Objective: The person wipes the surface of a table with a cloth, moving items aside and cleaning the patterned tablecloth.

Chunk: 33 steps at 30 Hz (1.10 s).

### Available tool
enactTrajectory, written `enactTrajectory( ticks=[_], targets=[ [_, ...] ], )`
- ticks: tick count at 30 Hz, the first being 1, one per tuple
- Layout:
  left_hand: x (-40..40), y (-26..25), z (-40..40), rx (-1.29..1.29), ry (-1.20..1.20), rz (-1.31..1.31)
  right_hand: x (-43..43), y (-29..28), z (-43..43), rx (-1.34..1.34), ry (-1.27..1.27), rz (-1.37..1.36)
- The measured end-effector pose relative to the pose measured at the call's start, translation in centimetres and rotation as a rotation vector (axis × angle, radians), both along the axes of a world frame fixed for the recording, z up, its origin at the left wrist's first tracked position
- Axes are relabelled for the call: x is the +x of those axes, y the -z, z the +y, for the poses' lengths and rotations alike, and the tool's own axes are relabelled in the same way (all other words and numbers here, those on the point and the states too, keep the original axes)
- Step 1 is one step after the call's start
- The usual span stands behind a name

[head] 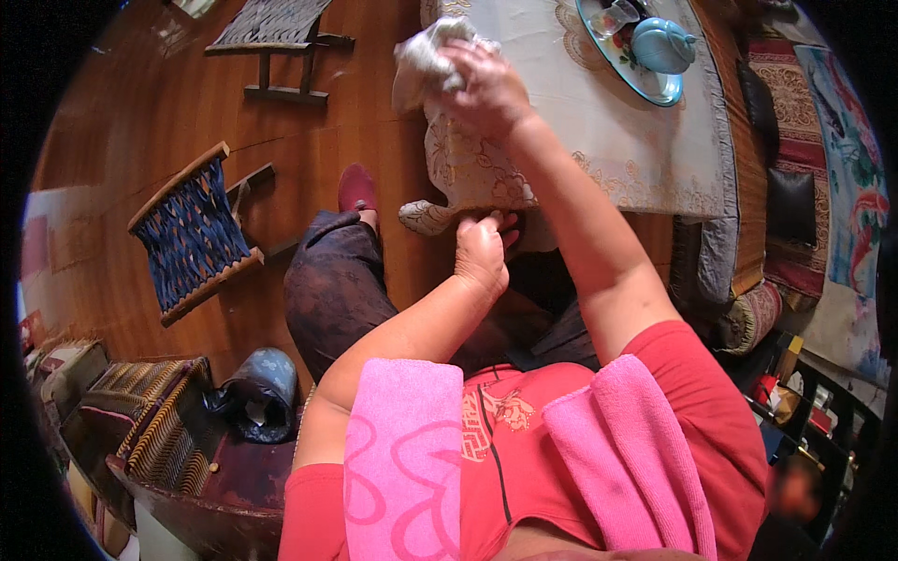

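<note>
A crumpled white cloth is in my right hand, over the left edge of a table. My left hand pinches the near hem of the white tablecloth, which has a gold floral pattern; its fingertips are partly hidden by the hem. A corner of the tablecloth hangs in a fold left of my left hand. At the far right of the table, a light blue lidded teapot and a clear glass rest on a blue-rimmed oval tray.
Two folding stools, one with blue webbing and one with grey webbing, stand on the wooden floor at left. A lined waste bin is at lower left. A sofa with dark cushions lies beyond the table's right side.
</note>
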State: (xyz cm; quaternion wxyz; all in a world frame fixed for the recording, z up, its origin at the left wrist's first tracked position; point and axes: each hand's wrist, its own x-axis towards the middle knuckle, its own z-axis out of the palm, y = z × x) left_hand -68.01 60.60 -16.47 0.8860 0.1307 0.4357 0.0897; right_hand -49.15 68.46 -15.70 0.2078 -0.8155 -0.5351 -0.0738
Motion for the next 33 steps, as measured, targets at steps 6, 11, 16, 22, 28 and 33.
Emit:
enactTrajectory(
  ticks=[6,11,16,22,28,33],
  targets=[
    [0.5,4.8,-2.0,-0.077,-0.015,-0.196,-8.2,-2.9,-8.4,-0.065,-0.263,0.108],
    [-0.7,2.5,-3.3,0.054,0.103,-0.117,-7.8,-3.8,-10.8,-0.129,-0.242,0.128],
    [-0.4,-0.6,-1.2,0.087,0.12,-0.034,-0.9,-1.6,-7.7,-0.016,-0.076,0.133],
    [-0.4,-0.6,-1.0,0.091,0.203,0.001,11.9,1.6,-1.0,-0.403,0.256,-0.084],
    [-0.2,-0.6,-0.6,0.052,0.141,0.014,11.4,4.2,-0.5,-0.031,0.138,0.137],
    [0.1,0.1,-0.6,0.078,0.133,0.002,-0.1,-0.4,-5.7,-0.056,0.004,0.022]
  ],
)
